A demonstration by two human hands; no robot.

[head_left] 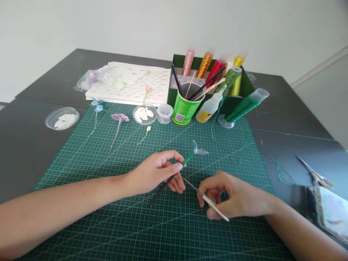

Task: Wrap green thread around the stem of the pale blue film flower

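Note:
Over the green cutting mat (pixel 108 224), my left hand (pixel 160 170) pinches a thin dark stem (pixel 161 192). Its upper part is wrapped in green thread and ends in two pale blue petals or leaves (pixel 200 150). My right hand (pixel 228 195) is closed around a slim tool with a white handle (pixel 216 208). The tool's thin metal tip points at the fingers of my left hand, just below the green wrapping. Whether the tip touches anything is too small to tell.
Behind my hands stand a green cup (pixel 185 108) of sticks, a glue bottle (pixel 208 108), a green thread spool (pixel 241 108) and a box (pixel 212 76) of spools. Small flowers (pixel 120 117) and petal dishes (pixel 62 119) lie left; scissors (pixel 315 173) lie right.

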